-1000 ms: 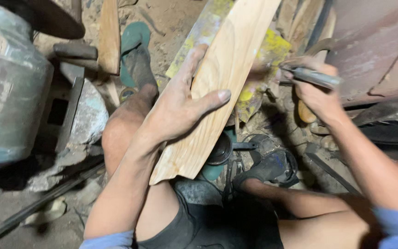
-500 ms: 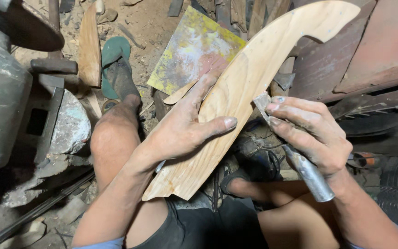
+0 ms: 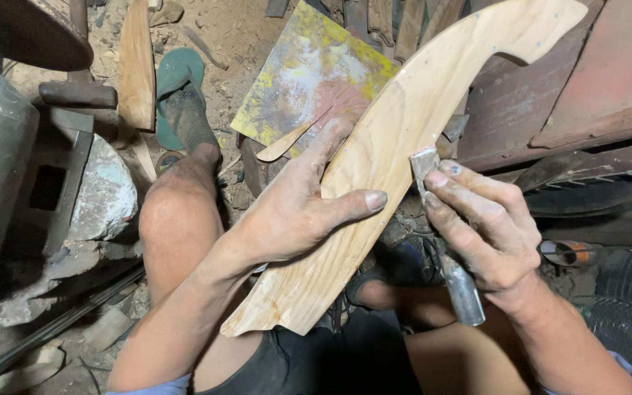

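Pale curved wooden board (image 3: 389, 175) is lying slantwise across the person's lap, the left hand (image 3: 294, 212) clasping its middle to steady it while the right hand (image 3: 488, 234) is gripping a metal chisel (image 3: 444, 241), its blade meeting the board's right edge.

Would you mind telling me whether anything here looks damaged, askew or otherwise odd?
Nothing looks broken. The curved wooden board is whole and smooth, steadied by the left hand, while the right hand holds a metal tool against its edge. The ground is littered with wood scraps, and a stained yellow sheet lies behind.
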